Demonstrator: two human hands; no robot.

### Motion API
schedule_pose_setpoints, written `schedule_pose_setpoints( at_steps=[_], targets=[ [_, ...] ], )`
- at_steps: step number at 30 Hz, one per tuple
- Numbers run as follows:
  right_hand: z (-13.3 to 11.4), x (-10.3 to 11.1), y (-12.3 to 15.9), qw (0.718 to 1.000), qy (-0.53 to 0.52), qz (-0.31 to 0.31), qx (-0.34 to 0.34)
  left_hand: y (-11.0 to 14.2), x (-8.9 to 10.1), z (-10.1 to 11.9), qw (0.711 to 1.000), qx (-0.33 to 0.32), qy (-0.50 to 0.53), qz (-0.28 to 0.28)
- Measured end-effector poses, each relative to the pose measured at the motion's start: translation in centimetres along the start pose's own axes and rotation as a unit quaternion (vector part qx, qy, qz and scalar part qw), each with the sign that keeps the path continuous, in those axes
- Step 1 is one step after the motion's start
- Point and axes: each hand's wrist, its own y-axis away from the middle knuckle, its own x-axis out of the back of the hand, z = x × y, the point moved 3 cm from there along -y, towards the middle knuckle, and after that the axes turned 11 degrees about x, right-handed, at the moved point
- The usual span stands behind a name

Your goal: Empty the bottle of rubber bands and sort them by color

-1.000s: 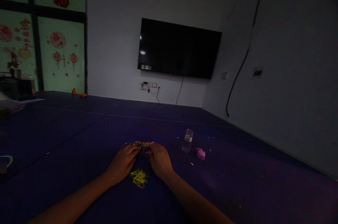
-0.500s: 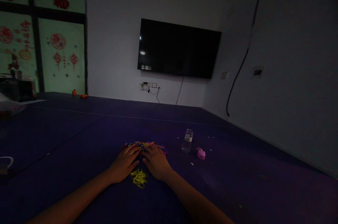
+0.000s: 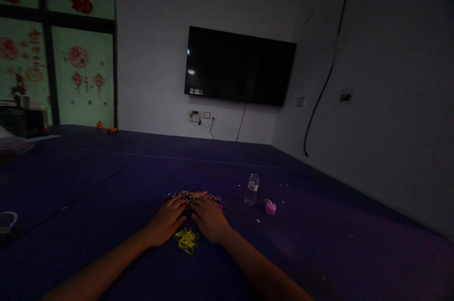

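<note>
A spread pile of multicoloured rubber bands (image 3: 198, 194) lies on the dark purple table (image 3: 142, 187). My left hand (image 3: 168, 219) rests flat on the pile's left part, fingers stretched out. On the right part of the pile lies my right hand (image 3: 209, 218), its fingers also extended and its thumb pointing inward. Parts of the pile are hidden beneath both hands. Between my wrists, closer to me, sits a small heap of yellow rubber bands (image 3: 186, 240), touched by neither hand.
To the right stand a clear bottle (image 3: 251, 190) and a pink cap (image 3: 270, 207) with a loop. Small white scraps (image 3: 257, 220) lie near them. A white-rimmed object (image 3: 13, 218) is at the left edge. Orange items (image 3: 112, 130) lie at the far edge, below a wall television (image 3: 239, 67).
Both hands stay on the multicoloured pile with hardly any movement. The bottle, cap and yellow heap have not moved.
</note>
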Motion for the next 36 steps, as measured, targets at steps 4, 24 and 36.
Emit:
schedule_pose_setpoints(
  at_steps=[4, 24, 36],
  targets=[
    [0.2, -0.3, -0.1, 1.000, 0.004, -0.010, 0.009, 0.0, -0.1, 0.0, 1.000, 0.009, -0.005, -0.007],
    [0.3, 0.3, 0.0, 0.998, 0.009, 0.054, -0.028, 0.1, 1.4, 0.8, 0.997, -0.001, 0.057, 0.053],
    [0.8, 0.6, 0.3, 0.989, -0.063, 0.135, -0.013, -0.3, 3.2, -0.1, 0.962, 0.110, 0.238, 0.081]
  ],
)
